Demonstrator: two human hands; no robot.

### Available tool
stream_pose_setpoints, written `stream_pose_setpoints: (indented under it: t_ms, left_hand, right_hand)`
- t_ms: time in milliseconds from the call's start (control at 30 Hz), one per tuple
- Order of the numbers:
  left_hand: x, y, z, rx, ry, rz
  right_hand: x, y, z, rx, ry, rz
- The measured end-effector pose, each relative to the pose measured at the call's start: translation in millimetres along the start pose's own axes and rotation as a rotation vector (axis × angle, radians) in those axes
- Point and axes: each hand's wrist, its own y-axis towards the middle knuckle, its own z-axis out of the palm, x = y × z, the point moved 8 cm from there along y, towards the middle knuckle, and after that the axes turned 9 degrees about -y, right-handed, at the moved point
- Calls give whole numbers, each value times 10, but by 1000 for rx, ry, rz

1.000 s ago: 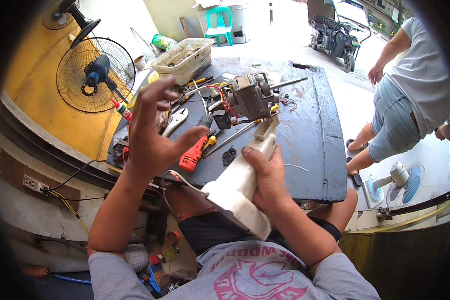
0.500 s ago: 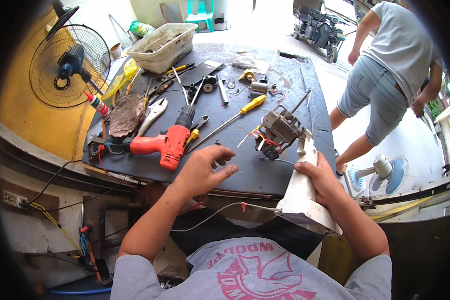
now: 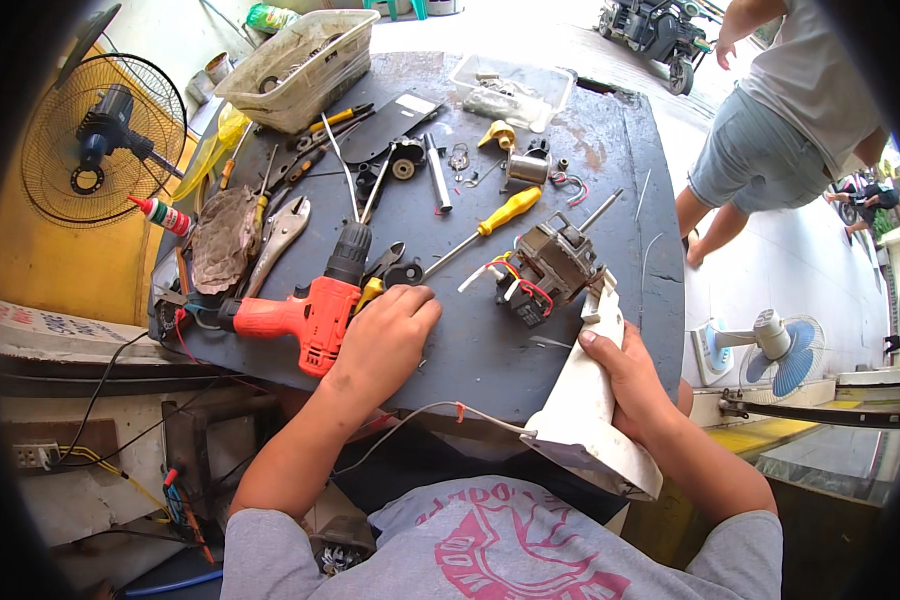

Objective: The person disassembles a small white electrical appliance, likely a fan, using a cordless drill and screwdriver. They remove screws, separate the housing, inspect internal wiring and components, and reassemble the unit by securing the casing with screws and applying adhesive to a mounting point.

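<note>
Within the right fingers (image 3: 634,345), gripped the white fan housing (image 3: 582,395), seemingly to steady the exposed motor (image 3: 555,258) just beyond them; held left fingers (image 3: 410,302) curled beside the cordless drill (image 3: 315,315), with grasp unclear.

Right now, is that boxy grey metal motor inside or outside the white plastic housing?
Outside: the boxy grey metal motor sits exposed beyond the narrow end of the white plastic housing, with red and yellow wires showing.
</note>
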Motion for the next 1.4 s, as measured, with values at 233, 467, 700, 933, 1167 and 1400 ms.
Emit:
stream_pose_setpoints:
  t_ms: [233, 467, 700, 933, 1167, 1400]
  left_hand:
    - [-66, 145, -190, -156, -88, -60]
    - [-222, 138, -36, -114, -226, -47]
    - [-669, -134, 334, 76, -448, 86]
    - [-1421, -3, 936, 192, -163, 379]
    - [-604, -20, 402, 14, 155, 40]
    - [291, -329, -845, -306, 185, -265]
  right_hand:
    - [84, 64, -209, 44, -563, -65]
    - [268, 118, -325, -38, -772, -105]
    - [235, 138, -578, 114, -552, -75]
    - [123, 120, -797, 30, -413, -73]
    - [25, 198, -921, -37, -339, -128]
    - [-29, 257, -636, -90, -314, -174]
